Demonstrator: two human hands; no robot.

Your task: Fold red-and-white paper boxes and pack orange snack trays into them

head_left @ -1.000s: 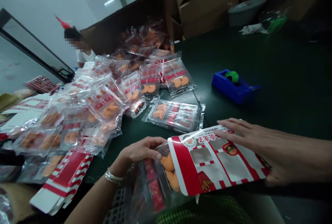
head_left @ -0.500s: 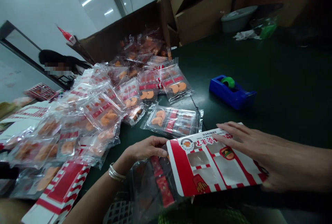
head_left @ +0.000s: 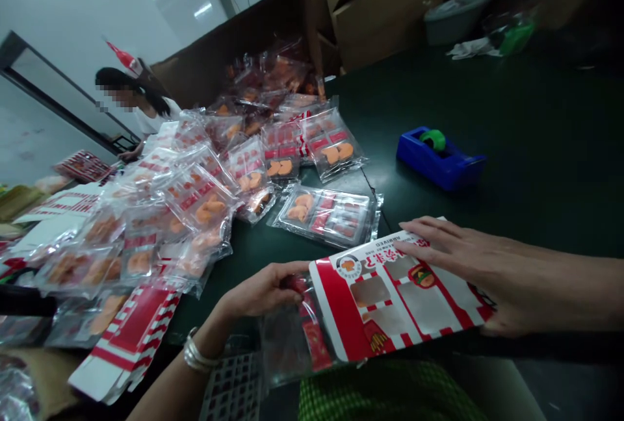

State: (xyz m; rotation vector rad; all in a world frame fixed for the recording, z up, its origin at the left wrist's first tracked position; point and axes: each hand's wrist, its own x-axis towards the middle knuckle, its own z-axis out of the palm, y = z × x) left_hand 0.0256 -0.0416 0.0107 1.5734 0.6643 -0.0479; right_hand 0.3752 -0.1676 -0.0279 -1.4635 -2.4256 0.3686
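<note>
A red and white printed box (head_left: 341, 317) with cut-out windows is tilted above the table's near edge. My right hand (head_left: 453, 262) grips its right end, fingers over the top face and thumb below. A clear plastic pack (head_left: 285, 349) with red sachets sits partly inside the box's open left end. My left hand (head_left: 268, 288) is closed on the pack's upper edge, beside the box opening. Behind the box, another clear tray pack (head_left: 336, 216) with orange pieces lies flat on the table. The pack's far part is hidden inside the box.
A heap of clear packs (head_left: 195, 193) covers the left of the dark green table (head_left: 531, 122). Flat red and white boxes (head_left: 129, 336) lie near it. A blue tape dispenser (head_left: 443, 164) stands right. A person (head_left: 153, 106) is behind the heap; cardboard cartons (head_left: 390, 15) stand behind.
The pack has slid a little further right into the box. My left hand has shifted left along the pack's edge. The person behind the heap has come more into view.
</note>
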